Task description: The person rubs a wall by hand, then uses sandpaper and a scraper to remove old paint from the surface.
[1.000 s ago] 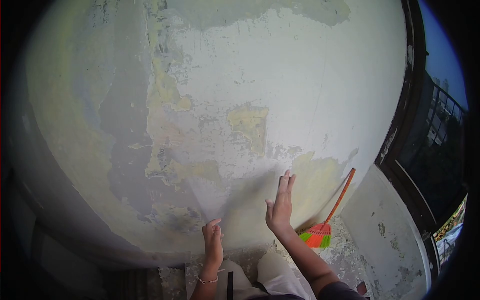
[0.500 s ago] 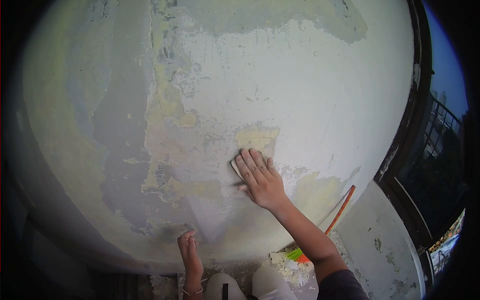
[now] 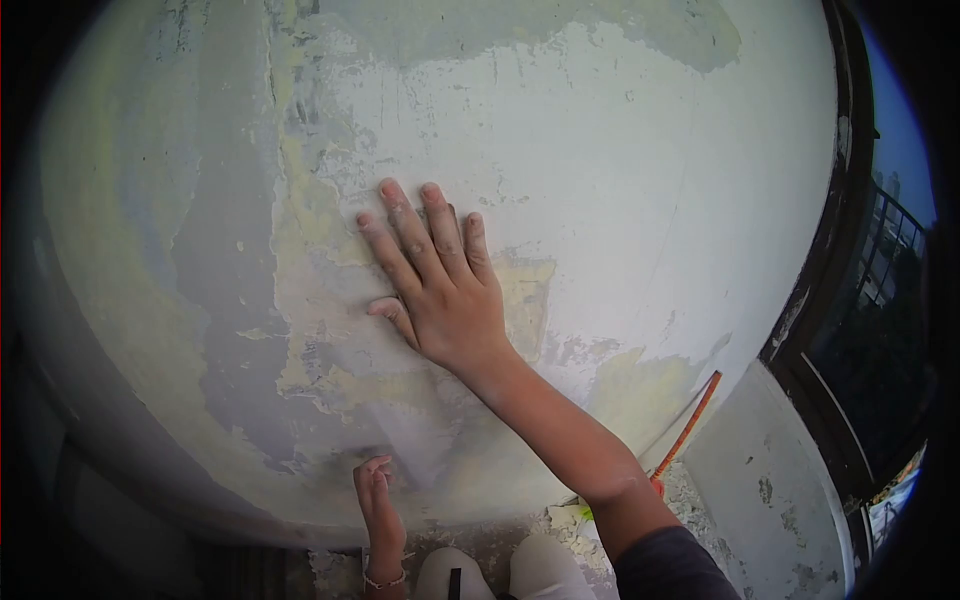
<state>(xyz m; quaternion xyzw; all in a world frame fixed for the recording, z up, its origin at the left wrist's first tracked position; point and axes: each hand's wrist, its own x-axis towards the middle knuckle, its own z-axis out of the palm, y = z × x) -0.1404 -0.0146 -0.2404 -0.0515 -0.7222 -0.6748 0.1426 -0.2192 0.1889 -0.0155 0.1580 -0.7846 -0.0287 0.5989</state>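
Note:
My right hand (image 3: 440, 285) lies flat on the peeling wall (image 3: 640, 180), fingers spread and pointing up. Under it is a thin pad (image 3: 452, 210), mostly hidden by the palm and fingers; only a small dark edge shows between two fingers. A yellowish bare patch (image 3: 528, 290) lies just right of this hand. Low down, my left hand (image 3: 376, 490) is near the wall with its fingers curled in and nothing visible in them. A bracelet circles its wrist.
An orange stick (image 3: 688, 425) leans at the lower right, by a low ledge (image 3: 770, 480). Beyond stands a dark-framed window (image 3: 850, 200). Paint flakes lie on the floor (image 3: 690, 500) around my knees. Flaking grey and yellow layers cover the wall's left side.
My right hand has moved up and left along the wall, and the pad beneath it shows less. My left hand has barely moved. The view has shifted slightly.

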